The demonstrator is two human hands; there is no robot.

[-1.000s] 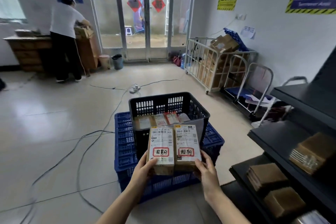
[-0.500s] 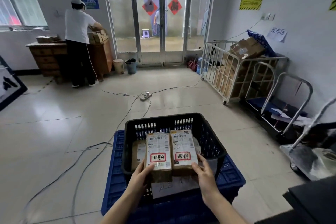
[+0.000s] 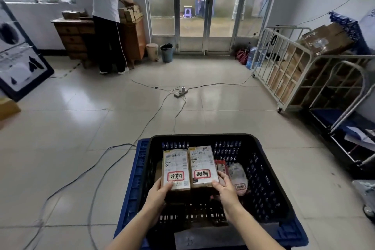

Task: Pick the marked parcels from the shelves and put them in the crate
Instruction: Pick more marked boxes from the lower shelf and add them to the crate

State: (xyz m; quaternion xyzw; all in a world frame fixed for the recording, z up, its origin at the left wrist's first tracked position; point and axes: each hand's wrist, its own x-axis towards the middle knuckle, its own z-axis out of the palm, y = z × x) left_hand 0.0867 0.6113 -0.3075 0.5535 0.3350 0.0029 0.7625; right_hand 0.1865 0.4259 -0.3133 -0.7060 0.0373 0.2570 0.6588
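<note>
- the left hand (image 3: pixel 160 191) gripped the near end of a brown cardboard parcel with a red-framed mark (image 3: pixel 176 166); the right hand (image 3: pixel 226 189) gripped a matching second parcel (image 3: pixel 203 165).
- both parcels lay side by side, touching, inside the black plastic lattice crate (image 3: pixel 263 168), which sat on a blue plastic crate (image 3: pixel 134 178).
- a pale plastic pouch (image 3: pixel 237 174) lay in the black crate just beside the right hand.
- grey cables (image 3: pixel 113 168) crossed the tiled floor on the left; a white wire roll cage (image 3: pixel 294 71) of cartons stood well apart on the right.

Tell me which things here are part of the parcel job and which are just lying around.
Part of the job:
left marked parcel, gripped by the left hand
right marked parcel, gripped by the right hand
black crate
bagged parcel already inside it

Just lying about:
power strip
roll cage
blue bin
wooden desk
</note>
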